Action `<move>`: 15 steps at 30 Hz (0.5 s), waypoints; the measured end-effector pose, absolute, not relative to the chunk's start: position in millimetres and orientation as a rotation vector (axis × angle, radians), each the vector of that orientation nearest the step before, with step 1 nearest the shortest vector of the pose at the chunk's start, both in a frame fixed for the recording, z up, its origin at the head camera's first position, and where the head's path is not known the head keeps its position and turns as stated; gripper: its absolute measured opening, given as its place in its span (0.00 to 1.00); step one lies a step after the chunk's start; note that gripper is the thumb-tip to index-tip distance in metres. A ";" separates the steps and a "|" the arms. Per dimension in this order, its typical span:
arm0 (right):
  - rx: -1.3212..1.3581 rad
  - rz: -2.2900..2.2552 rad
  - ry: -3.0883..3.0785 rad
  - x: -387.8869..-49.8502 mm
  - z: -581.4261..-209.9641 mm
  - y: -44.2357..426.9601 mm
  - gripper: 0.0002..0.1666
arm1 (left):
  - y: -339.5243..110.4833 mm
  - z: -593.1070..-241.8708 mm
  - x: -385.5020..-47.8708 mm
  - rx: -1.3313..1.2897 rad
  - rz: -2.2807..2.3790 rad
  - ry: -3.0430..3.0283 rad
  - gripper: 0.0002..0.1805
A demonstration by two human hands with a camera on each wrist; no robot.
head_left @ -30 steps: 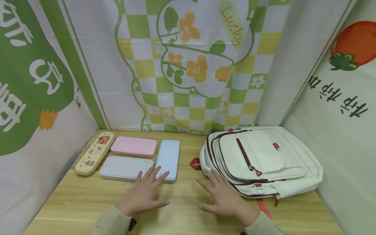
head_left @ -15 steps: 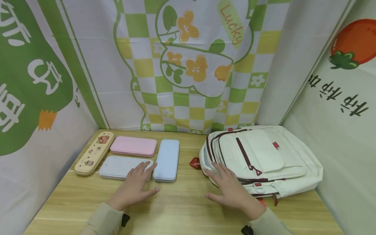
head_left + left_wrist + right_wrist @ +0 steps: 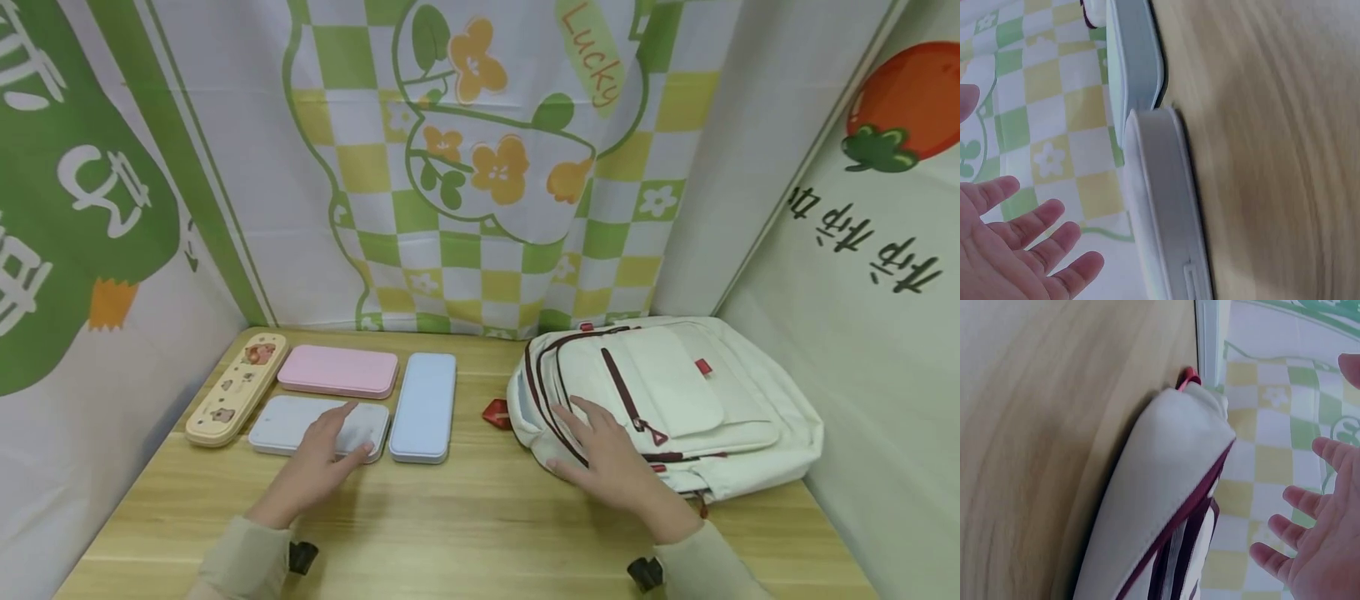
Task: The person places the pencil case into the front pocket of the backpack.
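Observation:
My left hand (image 3: pixel 313 463) is above the white pencil case (image 3: pixel 279 421), fingers spread and holding nothing. In the left wrist view, a gap shows between its fingers (image 3: pixel 1054 240) and the case. My right hand (image 3: pixel 613 463) is over the near left edge of a white backpack (image 3: pixel 750 392) with dark red zips. The right wrist view shows those fingers (image 3: pixel 1285 528) spread, apart from the bag. A light blue case (image 3: pixel 424 408) stands lengthwise right of the white one. Behind lies a pink case (image 3: pixel 339 369); a cream case (image 3: pixel 238 387) with animal pictures lies leftmost.
All the cases and the backpack rest on a wooden table (image 3: pixel 465 533). Printed cloth (image 3: pixel 495 283) hangs along the back and both sides. A red tab (image 3: pixel 497 414) sticks out from the backpack's left end.
My left hand has moved left, from beside the blue case to over the white case. My right hand has shifted right, further over the backpack. Cases and bag stay put.

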State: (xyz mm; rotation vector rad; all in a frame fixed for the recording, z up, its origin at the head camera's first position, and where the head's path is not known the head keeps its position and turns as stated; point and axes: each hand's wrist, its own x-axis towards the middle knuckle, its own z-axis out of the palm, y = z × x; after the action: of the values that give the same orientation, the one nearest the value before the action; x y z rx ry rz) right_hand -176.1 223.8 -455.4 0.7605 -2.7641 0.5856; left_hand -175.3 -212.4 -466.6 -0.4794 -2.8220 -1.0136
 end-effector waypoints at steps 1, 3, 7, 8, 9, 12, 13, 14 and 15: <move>0.744 0.594 -2.774 -176.8 -454.7 225.6 0.40 | -215.1 -465.5 -175.2 -0.454 -1.030 -2.821 0.39; 0.701 0.618 -2.798 -177.7 -453.0 229.0 0.40 | -221.7 -463.5 -175.8 -0.419 -1.048 -2.813 0.39; 0.605 0.622 -2.819 -180.0 -450.7 236.7 0.39 | -237.9 -461.2 -178.0 -0.346 -1.081 -2.806 0.39; 0.578 0.622 -2.819 -180.8 -450.4 238.5 0.38 | -242.5 -461.3 -178.9 -0.324 -1.085 -2.806 0.39; 0.550 0.614 -2.819 -182.5 -450.7 240.4 0.37 | -247.0 -461.4 -179.8 -0.301 -1.086 -2.804 0.38; 0.444 0.642 -2.829 -185.8 -452.3 244.8 0.34 | -259.5 -462.2 -182.0 -0.242 -1.088 -2.805 0.39; 0.404 0.659 -2.839 -187.0 -453.2 246.2 0.33 | -262.9 -462.6 -182.4 -0.222 -1.086 -2.808 0.39; 0.369 0.677 -2.853 -188.1 -454.3 247.4 0.33 | -266.0 -463.0 -182.6 -0.204 -1.089 -2.807 0.39; 0.339 0.696 -2.866 -189.3 -455.1 248.5 0.33 | -269.0 -463.7 -182.8 -0.190 -1.096 -2.806 0.39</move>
State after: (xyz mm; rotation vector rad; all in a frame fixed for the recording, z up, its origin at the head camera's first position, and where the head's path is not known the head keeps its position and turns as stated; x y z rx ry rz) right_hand -189.3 248.5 -455.1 0.3391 -2.8660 0.6962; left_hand -182.8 -269.0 -463.7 -0.1903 -2.8062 -1.0960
